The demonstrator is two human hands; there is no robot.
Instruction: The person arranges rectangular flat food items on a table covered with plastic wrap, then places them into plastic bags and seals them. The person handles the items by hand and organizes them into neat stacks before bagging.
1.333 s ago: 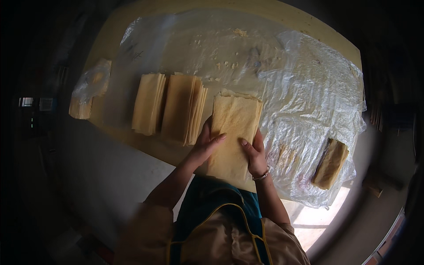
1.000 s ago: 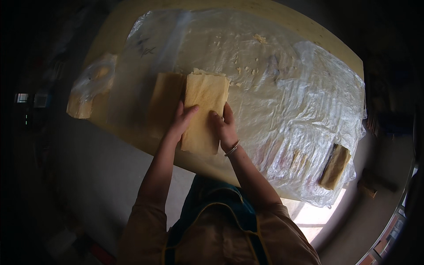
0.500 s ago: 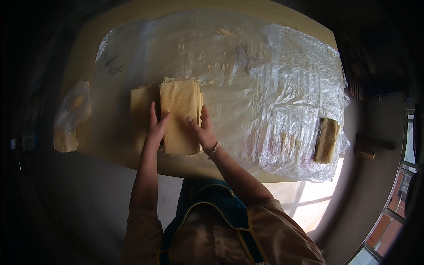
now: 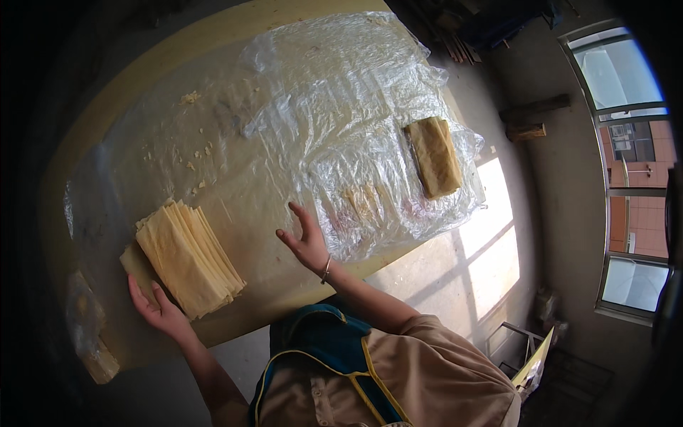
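Note:
A fanned stack of thin, pale yellow sheets (image 4: 188,260) with ragged edges, looking like bean curd skin, lies at the left of the table. Beneath its left side, another flat yellow pile (image 4: 141,274) shows in part. My left hand (image 4: 165,311) is by the near left edge of these piles, fingers apart; whether its fingertips touch the lower pile I cannot tell. To the right of the stack, my right hand (image 4: 306,242) hovers over the film-covered table with thumb and fingers spread, holding nothing. A bracelet circles that wrist.
Crinkled clear plastic film (image 4: 341,107) covers much of the yellow table (image 4: 213,25). A folded brownish-yellow bundle (image 4: 434,158) rests on it at right. Pale crumbs (image 4: 190,97) lie scattered about. A plastic-covered yellow block (image 4: 96,349) sits at the near left edge. Windows (image 4: 633,156) are at far right.
The view has swung right, so the table appears shifted left. My right hand has left the stack and moved right; my left hand is now at the lower pile's outer side. The upper stack's edges look more fanned.

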